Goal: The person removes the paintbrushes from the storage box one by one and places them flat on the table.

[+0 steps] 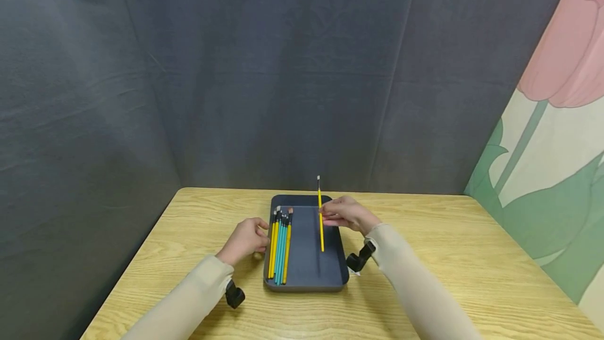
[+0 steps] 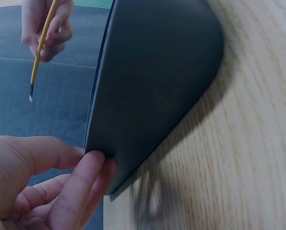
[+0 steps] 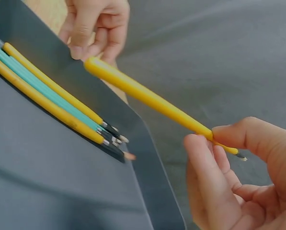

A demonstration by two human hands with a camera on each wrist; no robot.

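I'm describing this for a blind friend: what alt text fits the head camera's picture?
A person's right hand pinches a yellow paintbrush above a dark tray on a wooden table. The left hand holds the tray's left edge, beside yellow and teal brushes lying side by side inside. Dark fabric hangs behind.

- soft, even light on the bench point(image 1: 424, 277), dimmer cloth point(image 1: 283, 77) past its far edge
- tray point(image 2: 157, 72) throws a blurry shadow
- right wrist view's kinda fuzzy, brushes point(image 3: 51, 93) look bowed
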